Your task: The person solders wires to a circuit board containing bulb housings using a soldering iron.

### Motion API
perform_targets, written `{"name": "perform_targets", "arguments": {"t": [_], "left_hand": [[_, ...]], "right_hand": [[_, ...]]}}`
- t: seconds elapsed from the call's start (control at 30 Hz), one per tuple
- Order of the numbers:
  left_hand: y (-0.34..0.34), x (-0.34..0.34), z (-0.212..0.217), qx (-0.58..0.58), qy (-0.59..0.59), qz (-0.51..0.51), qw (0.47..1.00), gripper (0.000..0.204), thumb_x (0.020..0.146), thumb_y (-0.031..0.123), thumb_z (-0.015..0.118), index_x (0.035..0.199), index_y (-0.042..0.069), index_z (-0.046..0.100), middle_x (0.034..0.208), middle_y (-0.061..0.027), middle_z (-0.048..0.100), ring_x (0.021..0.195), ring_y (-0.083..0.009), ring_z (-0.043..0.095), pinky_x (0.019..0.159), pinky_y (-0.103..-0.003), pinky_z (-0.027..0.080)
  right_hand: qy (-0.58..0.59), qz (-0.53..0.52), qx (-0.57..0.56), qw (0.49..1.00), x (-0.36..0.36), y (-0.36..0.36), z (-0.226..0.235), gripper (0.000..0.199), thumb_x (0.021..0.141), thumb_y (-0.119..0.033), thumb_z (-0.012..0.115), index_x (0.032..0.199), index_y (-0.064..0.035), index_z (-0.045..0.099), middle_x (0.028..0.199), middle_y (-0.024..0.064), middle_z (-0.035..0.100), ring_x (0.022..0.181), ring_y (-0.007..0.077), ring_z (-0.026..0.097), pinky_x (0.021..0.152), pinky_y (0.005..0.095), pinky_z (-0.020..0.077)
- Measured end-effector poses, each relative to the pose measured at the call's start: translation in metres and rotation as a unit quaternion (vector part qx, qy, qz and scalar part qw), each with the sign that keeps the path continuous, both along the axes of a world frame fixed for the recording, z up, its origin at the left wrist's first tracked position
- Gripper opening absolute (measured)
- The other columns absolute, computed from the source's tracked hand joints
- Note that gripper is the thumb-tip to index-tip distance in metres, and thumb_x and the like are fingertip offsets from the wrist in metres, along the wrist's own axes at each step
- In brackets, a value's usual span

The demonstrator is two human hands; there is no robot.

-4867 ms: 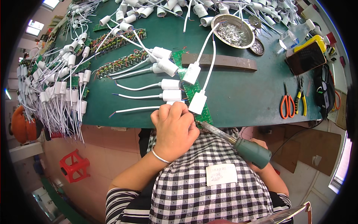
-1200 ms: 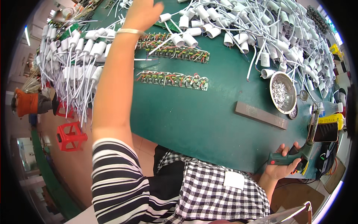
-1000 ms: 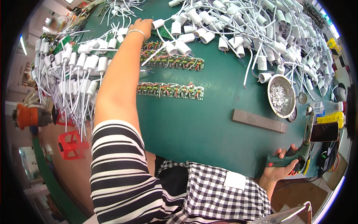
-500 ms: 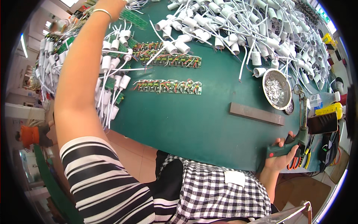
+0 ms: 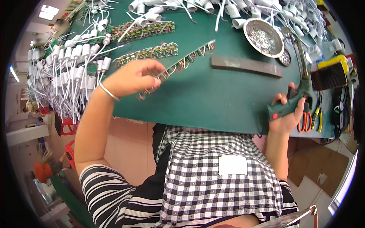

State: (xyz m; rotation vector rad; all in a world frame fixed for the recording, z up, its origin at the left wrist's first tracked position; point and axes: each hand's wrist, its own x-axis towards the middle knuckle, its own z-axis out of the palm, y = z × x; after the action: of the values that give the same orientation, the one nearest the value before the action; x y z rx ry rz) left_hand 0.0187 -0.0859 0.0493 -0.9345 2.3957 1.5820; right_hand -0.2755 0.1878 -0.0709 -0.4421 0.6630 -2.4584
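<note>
A narrow green circuit-board strip (image 5: pixel 190 57) with wires and small parts is pinched in my left hand (image 5: pixel 133 78), raised and tilted over the table. Beyond it, more board strips (image 5: pixel 152 53) lie flat on the green mat. My right hand (image 5: pixel 287 119) is wrapped round a dark green soldering gun (image 5: pixel 291 104) with a red button, its long metal end directed away from me. Farther off stands a round metal bowl (image 5: pixel 262 38) of silvery bits. Between the two hands lies a brown-grey bar (image 5: pixel 247 67).
White cylindrical parts with leads (image 5: pixel 80 53) are heaped at the left, with more at the far side (image 5: pixel 232 11). Right of the gun are orange-handled pliers (image 5: pixel 305 121), yellow-handled pliers (image 5: pixel 319 119), a black box-shaped object (image 5: pixel 330 79) and a clear bottle (image 5: pixel 323 47).
My left hand has come back from the far left pile and now holds a board strip above the mat. My right hand still grips the soldering gun. The whole view has shifted.
</note>
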Motion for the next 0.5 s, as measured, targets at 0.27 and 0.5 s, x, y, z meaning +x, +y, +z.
{"name": "perform_targets", "arguments": {"t": [0.27, 0.5], "left_hand": [[0.030, 0.004, -0.058, 0.241, 0.055, 0.108, 0.963, 0.041, 0.088, 0.027, 0.062, 0.118, 0.000, 0.053, 0.106, -0.0082, 0.059, 0.086, -0.0153, 0.062, 0.076, -0.031, 0.052], [0.076, -0.018, -0.062, 0.135, 0.105, 0.206, 0.964, 0.052, 0.090, 0.027, 0.064, 0.127, 0.004, 0.035, 0.093, -0.0059, 0.056, 0.075, -0.0133, 0.059, 0.069, -0.030, 0.053]], "right_hand": [[-0.021, 0.030, -0.034, 0.999, 0.000, -0.006, -0.007, 0.042, 0.100, -0.035, 0.044, 0.126, -0.0032, 0.045, 0.130, 0.0110, 0.050, 0.075, 0.0166, 0.053, 0.082, 0.0344, 0.0513], [-0.037, 0.030, -0.030, 0.998, 0.002, -0.007, -0.006, 0.040, 0.099, -0.038, 0.044, 0.124, -0.0072, 0.046, 0.125, 0.0103, 0.051, 0.074, 0.0165, 0.054, 0.079, 0.0359, 0.0511]]}}
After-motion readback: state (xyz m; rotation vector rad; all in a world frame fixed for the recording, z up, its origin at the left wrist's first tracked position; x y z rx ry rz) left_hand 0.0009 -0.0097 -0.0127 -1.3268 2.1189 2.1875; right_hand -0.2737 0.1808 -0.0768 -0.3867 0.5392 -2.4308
